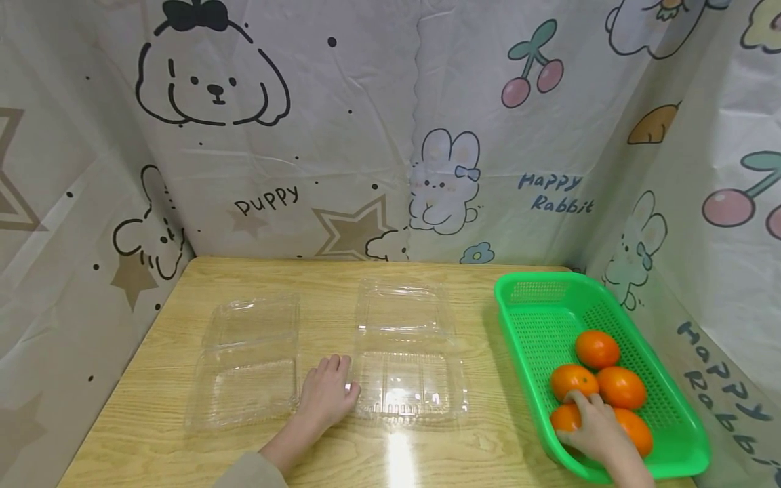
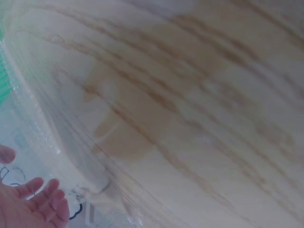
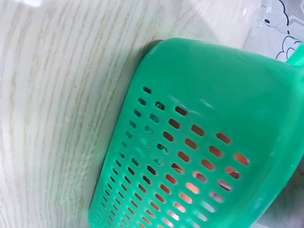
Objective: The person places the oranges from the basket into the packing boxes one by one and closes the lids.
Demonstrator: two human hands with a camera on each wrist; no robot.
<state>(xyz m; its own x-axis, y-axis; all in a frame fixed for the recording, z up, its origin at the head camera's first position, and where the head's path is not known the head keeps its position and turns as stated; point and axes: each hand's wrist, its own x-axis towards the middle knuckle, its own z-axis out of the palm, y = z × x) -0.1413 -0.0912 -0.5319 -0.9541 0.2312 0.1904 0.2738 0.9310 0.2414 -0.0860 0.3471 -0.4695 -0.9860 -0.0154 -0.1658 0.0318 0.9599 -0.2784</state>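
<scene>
In the head view, my right hand [image 1: 596, 428] reaches into a green plastic basket [image 1: 539, 332] and grips an orange [image 1: 565, 418] at its front left, fingers curled over the fruit. Close beside that hand lie several more oranges, including one [image 1: 597, 350] farthest back. My left hand [image 1: 329, 393] rests low between two clear plastic clamshell boxes, its fingertips at the left edge of the right box [image 1: 403, 383]. The other clear box [image 1: 253, 386] lies to its left, and both boxes stand with lids folded back. The left wrist view shows the left hand's loosely bent fingers [image 2: 45, 194].
A light wood-grain table [image 1: 482, 407] carries everything. Patterned cloth [image 1: 354, 135] with cartoon animals hangs behind and on both sides. In the right wrist view, the perforated basket wall [image 3: 209, 85] fills most of the picture, with orange showing through its holes.
</scene>
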